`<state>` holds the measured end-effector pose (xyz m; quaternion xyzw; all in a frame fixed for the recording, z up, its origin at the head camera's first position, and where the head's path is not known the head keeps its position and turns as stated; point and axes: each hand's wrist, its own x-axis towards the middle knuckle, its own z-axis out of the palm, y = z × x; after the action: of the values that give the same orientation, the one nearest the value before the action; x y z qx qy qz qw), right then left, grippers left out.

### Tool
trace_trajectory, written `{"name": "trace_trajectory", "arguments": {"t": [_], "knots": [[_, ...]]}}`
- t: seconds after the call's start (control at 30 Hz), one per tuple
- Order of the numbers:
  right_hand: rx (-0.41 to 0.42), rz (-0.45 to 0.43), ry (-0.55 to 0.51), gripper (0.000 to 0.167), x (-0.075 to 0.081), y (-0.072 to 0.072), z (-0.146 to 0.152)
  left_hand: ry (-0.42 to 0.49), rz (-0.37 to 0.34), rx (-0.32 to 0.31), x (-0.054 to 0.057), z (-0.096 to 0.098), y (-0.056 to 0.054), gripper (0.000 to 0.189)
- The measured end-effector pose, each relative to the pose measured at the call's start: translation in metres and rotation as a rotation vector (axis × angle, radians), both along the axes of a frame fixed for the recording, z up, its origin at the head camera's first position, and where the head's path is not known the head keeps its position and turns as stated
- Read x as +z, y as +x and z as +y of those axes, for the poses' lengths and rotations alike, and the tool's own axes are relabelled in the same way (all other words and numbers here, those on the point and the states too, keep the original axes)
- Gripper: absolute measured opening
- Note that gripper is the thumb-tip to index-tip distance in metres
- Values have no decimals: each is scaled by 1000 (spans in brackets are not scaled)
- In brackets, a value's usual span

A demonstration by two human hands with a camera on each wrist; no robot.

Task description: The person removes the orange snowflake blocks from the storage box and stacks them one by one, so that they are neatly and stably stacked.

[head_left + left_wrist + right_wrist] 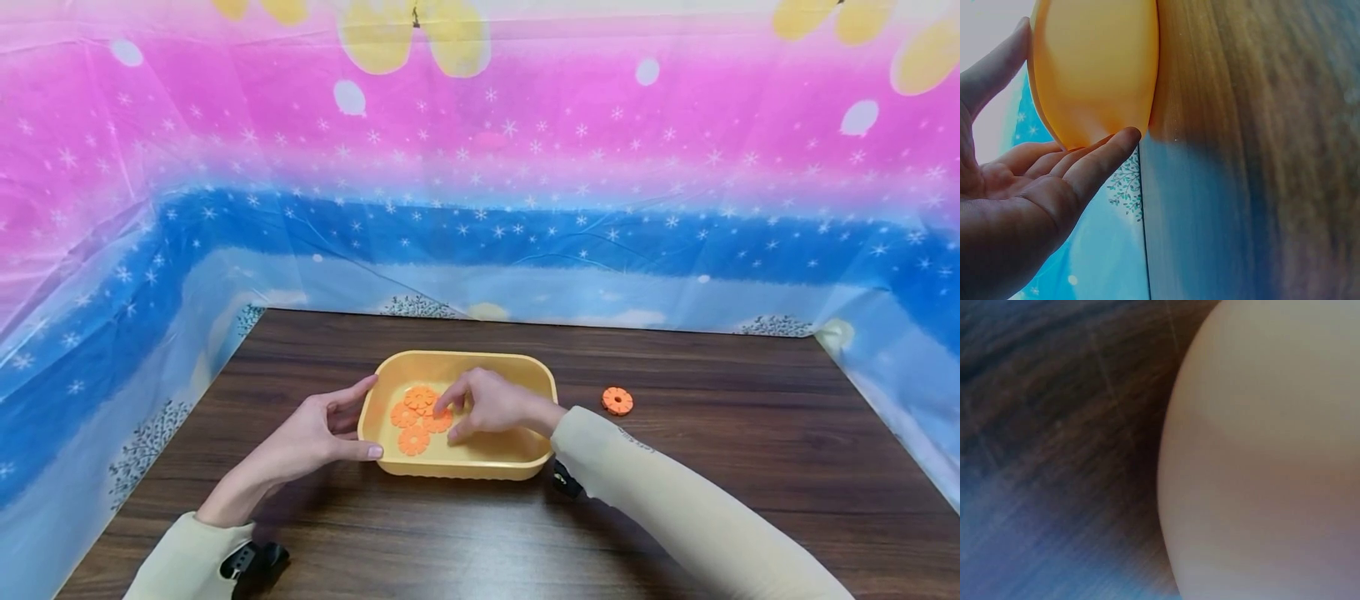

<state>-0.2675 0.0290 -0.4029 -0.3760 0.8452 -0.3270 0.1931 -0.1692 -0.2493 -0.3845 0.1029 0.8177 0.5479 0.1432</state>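
The left hand point(309, 429) is gripping the yellow box point(480, 469) while the right hand point(491, 402), thumb and fingers parted, is reaching orange discs point(414, 440) inside, any pinch unclear, probably needing a sure single-disc hold next.

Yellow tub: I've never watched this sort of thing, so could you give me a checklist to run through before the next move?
1. Yellow tub standing upright, open side up: ok.
2. Left grip on the tub: ok, it holds the left end, thumb near the front corner.
3. Right grip inside the tub: ok, its fingers reach the orange discs.
4. A disc held by the right grip: cannot tell, the fingertips overlap the discs, and the right wrist view shows no fingers.
5. Every disc inside the tub: not ok, at least one loose disc lies on the table, to the tub's right.
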Motion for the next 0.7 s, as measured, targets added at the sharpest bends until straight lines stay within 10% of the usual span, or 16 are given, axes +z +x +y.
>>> {"name": "trace_trajectory", "arguments": {"t": [0.7], "knots": [[-64, 65, 24, 29, 2, 3, 4, 9, -6, -1, 0, 0, 0, 103]]}}
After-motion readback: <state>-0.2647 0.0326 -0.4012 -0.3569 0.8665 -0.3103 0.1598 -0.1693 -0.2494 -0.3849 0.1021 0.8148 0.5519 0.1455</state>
